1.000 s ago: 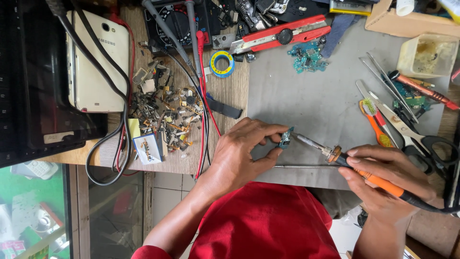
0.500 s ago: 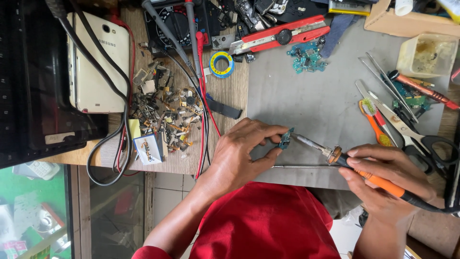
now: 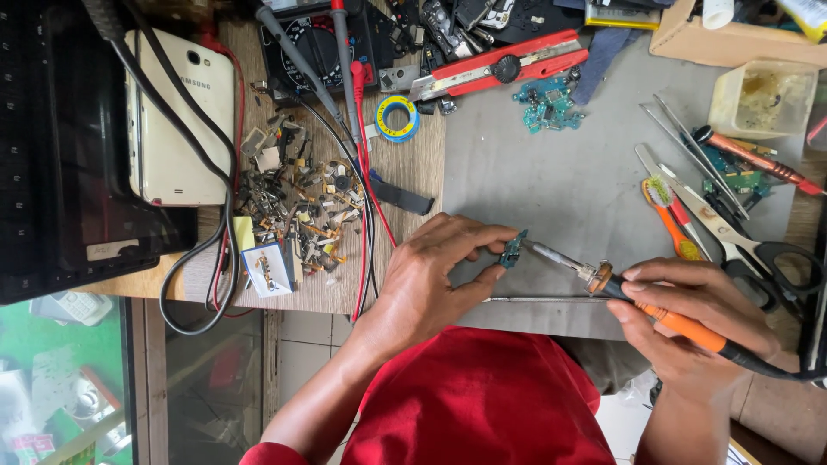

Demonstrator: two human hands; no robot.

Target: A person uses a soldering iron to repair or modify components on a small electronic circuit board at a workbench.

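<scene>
My left hand (image 3: 435, 280) pinches a small teal circuit board (image 3: 512, 250) between thumb and fingertips, just above the grey mat (image 3: 568, 181). My right hand (image 3: 689, 323) grips an orange-handled soldering iron (image 3: 663, 314) like a pen. Its metal tip touches the right edge of the small board. The iron's black cord runs off to the right. A thin metal rod (image 3: 534, 300) lies on the mat under both hands.
A pile of small metal parts (image 3: 297, 202) lies left of my left hand. A white phone (image 3: 177, 116), a multimeter with red and black leads (image 3: 327, 52), a tape roll (image 3: 398, 117), a red utility knife (image 3: 504, 67), tweezers, scissors (image 3: 767, 254) and a toothbrush (image 3: 672, 220) surround the mat.
</scene>
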